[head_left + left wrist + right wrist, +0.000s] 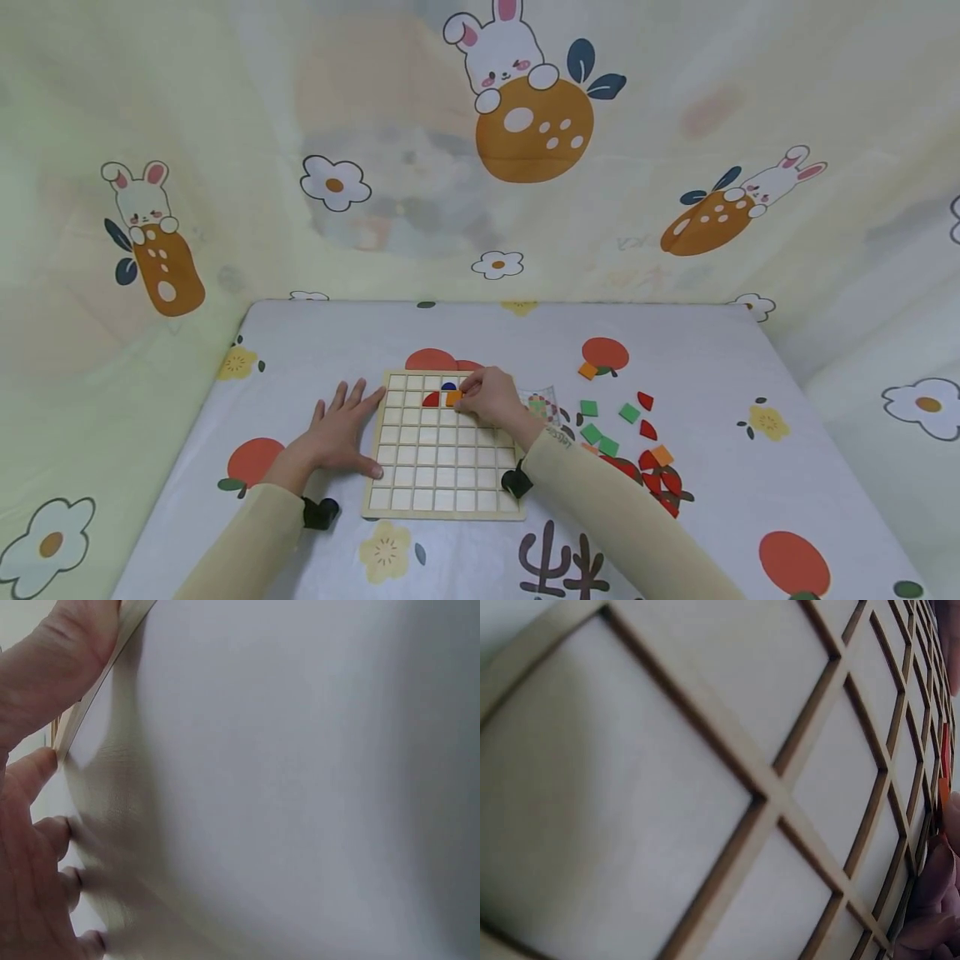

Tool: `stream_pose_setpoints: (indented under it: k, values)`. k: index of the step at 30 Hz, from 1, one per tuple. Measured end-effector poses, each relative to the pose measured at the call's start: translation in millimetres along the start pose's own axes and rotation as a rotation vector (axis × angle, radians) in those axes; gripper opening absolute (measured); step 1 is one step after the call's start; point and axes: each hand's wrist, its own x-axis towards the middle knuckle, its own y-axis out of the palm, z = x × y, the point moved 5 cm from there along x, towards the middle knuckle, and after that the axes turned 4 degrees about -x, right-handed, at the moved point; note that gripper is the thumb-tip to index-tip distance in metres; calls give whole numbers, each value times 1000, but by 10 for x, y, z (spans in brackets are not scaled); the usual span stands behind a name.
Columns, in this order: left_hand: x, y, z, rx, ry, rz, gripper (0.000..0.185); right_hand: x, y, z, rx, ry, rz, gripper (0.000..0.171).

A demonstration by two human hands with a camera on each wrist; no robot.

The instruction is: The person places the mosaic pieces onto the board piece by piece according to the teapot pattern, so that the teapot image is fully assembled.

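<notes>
A wooden grid board (416,457) lies flat, with a red quarter-circle piece (431,400) and a blue piece (448,386) in its upper cells. My right hand (491,398) reaches over the upper part, fingers bent, pinching an orange square tile (453,398) just right of the red piece. In the right wrist view the fingers (926,900) appear at the far edge, beside the orange. Spread wide, my left hand (333,437) rests along the board's left edge; its thumb (64,656) and index fingertip touch the wooden rim (82,709).
Right of the board lie loose green squares (588,408), red quarter-circles (648,430) and orange squares (662,455). A small patterned card (542,404) sits beside the board's right edge, partly behind my right hand. The printed tablecloth (300,550) shows fruit and flowers.
</notes>
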Motion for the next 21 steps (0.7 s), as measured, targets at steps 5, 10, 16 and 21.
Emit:
stream_pose_setpoints:
  k: [5,10,16,21]
  values:
    - [15,18,30,4,-4,11,129,4,25,-5,4,19,12,24]
    - [26,29,34,11,-5,5,130,10,48,-6,2,19,13,27]
    - [17,19,23,7,5,-9,129,31,64,-36,-2,16,13,29]
    - [12,24,27,9,8,-7,129,49,67,-43,-12,2,-2,26]
